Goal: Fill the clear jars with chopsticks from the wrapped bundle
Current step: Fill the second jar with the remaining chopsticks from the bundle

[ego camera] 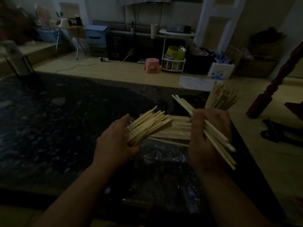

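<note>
Pretty dim shot. Left hand (114, 143) is wrapped round a fanned bunch of chopsticks (147, 126), pale bare wood with something clear round them. Right hand (201, 141) grips a slimmer handful (216, 133). A loose pile (178, 130) lies between the hands on crinkly wrap (164, 154). A stuffed jar (214, 104) stands just beyond the right hand.
</note>
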{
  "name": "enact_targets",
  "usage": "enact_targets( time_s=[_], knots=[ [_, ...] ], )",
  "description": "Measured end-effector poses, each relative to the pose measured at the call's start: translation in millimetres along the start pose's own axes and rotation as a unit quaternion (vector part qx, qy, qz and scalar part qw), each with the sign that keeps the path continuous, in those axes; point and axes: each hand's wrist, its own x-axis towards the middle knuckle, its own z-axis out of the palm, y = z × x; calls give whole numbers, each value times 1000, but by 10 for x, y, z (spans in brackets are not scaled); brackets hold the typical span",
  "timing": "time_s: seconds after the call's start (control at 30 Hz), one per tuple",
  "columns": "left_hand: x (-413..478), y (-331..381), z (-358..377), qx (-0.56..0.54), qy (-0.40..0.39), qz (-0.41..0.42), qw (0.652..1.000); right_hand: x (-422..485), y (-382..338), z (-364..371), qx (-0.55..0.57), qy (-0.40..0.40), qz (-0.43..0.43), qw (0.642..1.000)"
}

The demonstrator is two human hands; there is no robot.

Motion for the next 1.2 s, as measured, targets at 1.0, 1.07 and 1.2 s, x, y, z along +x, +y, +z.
enact_targets(
  time_s=[1.0, 1.07, 1.2],
  knots=[
    [-58, 77, 25, -1, -10, 117, 993, 95, 56, 206, 287, 31, 436, 853],
    [-61, 80, 32, -5, -13, 118, 993, 61, 54, 218, 242, -21, 423, 873],
    [-57, 85, 37, -11, -24, 116, 993, -26, 22, 241, 198, -103, 412, 883]
  ],
)
